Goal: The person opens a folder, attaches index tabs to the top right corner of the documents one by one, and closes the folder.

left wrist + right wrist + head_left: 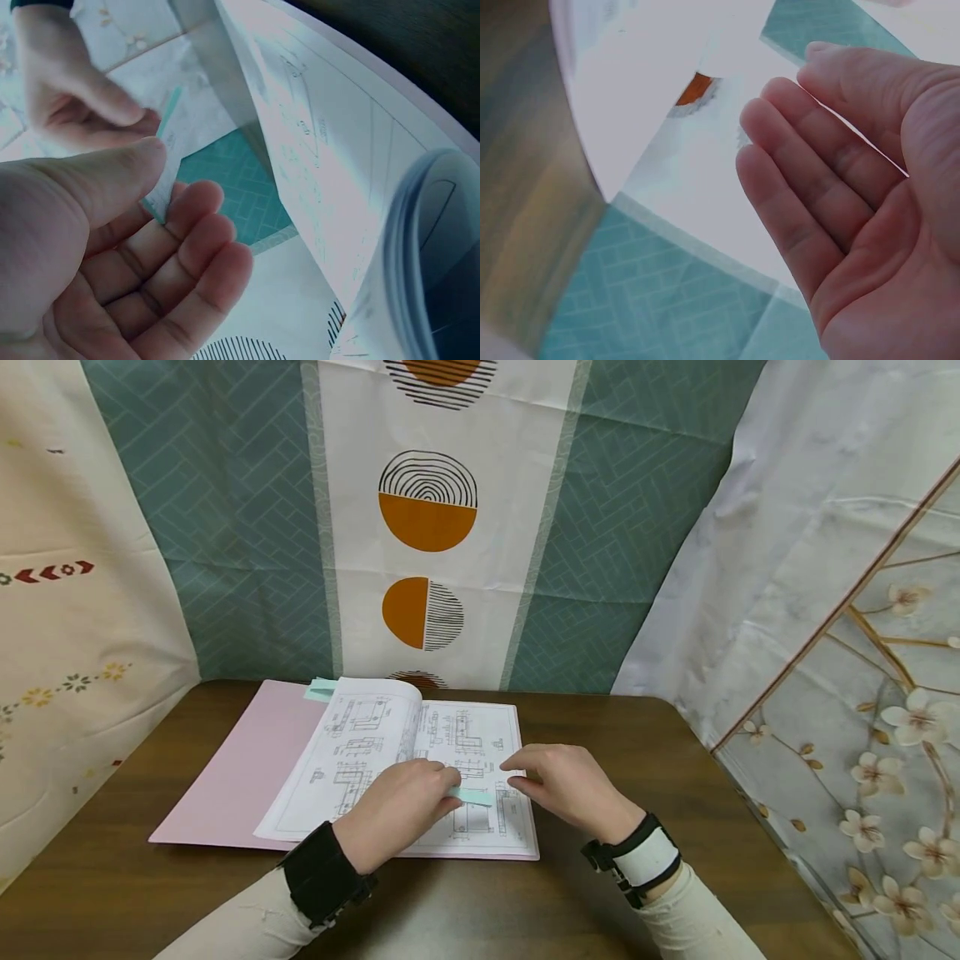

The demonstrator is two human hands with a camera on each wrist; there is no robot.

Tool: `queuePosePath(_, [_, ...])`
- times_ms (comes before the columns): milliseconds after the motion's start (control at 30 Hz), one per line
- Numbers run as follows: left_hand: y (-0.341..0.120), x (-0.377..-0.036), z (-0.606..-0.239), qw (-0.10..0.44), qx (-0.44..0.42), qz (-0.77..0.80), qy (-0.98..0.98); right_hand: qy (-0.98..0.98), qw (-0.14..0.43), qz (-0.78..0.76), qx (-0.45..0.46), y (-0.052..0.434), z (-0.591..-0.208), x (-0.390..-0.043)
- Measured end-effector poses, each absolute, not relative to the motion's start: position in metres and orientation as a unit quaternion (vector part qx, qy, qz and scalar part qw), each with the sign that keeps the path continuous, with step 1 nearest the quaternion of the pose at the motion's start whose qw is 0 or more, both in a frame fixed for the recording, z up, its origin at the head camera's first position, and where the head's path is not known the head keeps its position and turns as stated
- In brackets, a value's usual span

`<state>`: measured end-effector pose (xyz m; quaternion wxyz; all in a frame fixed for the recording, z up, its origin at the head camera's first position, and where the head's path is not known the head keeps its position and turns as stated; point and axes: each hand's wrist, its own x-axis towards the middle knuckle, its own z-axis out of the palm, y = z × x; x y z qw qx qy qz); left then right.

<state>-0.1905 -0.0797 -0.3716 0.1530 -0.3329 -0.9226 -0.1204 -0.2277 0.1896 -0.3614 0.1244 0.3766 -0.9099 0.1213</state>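
Note:
An open booklet [465, 727] of technical drawings lies on the table, its left pages curling up at the spine. Over its lower middle, my left hand [405, 806] pinches a mint-green paper strip [474, 796] between thumb and index finger. The left wrist view shows the strip [169, 124] standing out past the thumb, the other fingers loosely bent. At the booklet's right edge hovers my right hand [573, 785], with nothing in its grasp. In the right wrist view that hand [855, 172] has relaxed, lightly bent fingers.
A pink cover [232, 777] spreads out on the left under the pages. Another mint-green tab [321, 690] pokes out at the booklet's top left. The dark wooden table [630, 735] ends at patterned cloth [637, 527] hanging behind and at both sides.

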Motion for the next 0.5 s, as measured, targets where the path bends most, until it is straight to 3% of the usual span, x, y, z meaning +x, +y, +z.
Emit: queuePosePath(500, [-0.083, -0.197, -0.376, 0.168, -0.293, -0.152, -0.929, -0.892, 0.158, 0.137, 0.401, 0.166, -0.363, -0.216])
